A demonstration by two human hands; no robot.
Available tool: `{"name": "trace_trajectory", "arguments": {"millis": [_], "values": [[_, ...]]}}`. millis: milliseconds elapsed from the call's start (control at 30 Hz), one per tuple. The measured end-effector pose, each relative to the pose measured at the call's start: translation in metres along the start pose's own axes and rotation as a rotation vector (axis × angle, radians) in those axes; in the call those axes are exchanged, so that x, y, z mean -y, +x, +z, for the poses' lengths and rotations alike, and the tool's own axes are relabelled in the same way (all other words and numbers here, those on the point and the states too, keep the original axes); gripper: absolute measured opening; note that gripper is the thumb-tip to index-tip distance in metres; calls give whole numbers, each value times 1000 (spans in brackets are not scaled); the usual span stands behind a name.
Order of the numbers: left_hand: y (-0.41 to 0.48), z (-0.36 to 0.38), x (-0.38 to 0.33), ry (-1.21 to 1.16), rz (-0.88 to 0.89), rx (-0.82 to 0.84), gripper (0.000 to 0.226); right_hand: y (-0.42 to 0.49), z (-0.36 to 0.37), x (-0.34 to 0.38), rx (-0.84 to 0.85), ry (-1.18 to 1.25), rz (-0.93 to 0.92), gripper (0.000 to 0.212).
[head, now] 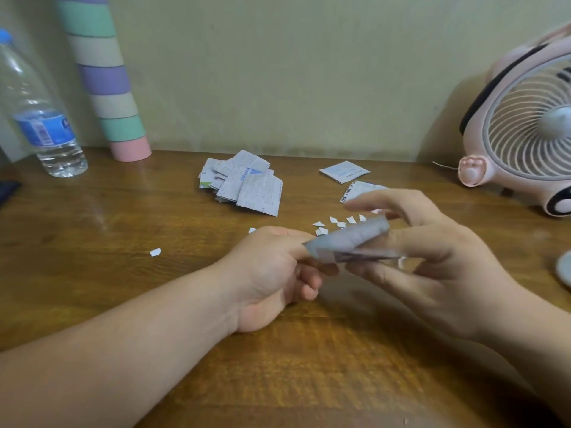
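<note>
A folded strip of printed paper (352,240) is held above the wooden table (123,217), blurred by motion. My left hand (272,273) pinches its left end between thumb and curled fingers. My right hand (432,257) holds the right part, fingers above and thumb below. Several tiny folded white paper bits (340,223) lie on the table just behind my hands, and one more bit (155,252) sits apart to the left.
A pile of cut printed paper pieces (244,182) lies mid-table; two more sheets (344,171) lie to its right. A water bottle (40,118) and a striped pastel tube (108,88) stand back left. A pink desk fan (525,128) stands at the right.
</note>
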State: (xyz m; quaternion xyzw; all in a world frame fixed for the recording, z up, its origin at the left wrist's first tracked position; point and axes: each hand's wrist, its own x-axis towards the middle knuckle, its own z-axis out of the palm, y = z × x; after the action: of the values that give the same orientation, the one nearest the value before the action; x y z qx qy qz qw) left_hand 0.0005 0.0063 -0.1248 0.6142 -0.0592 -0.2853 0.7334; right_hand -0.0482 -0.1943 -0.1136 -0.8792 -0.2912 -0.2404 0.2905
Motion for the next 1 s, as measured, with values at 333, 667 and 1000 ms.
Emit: {"name": "trace_trajectory", "arguments": {"millis": [333,667,1000], "values": [[-7,1,8,441,372,64,17,-1,-5,1,-176,660,522,20],[-8,2,12,530,399,-28,25,4,2,11,-309,918,644,11],[-14,4,12,552,394,80,32,3,2,13,-329,916,741,27]]}}
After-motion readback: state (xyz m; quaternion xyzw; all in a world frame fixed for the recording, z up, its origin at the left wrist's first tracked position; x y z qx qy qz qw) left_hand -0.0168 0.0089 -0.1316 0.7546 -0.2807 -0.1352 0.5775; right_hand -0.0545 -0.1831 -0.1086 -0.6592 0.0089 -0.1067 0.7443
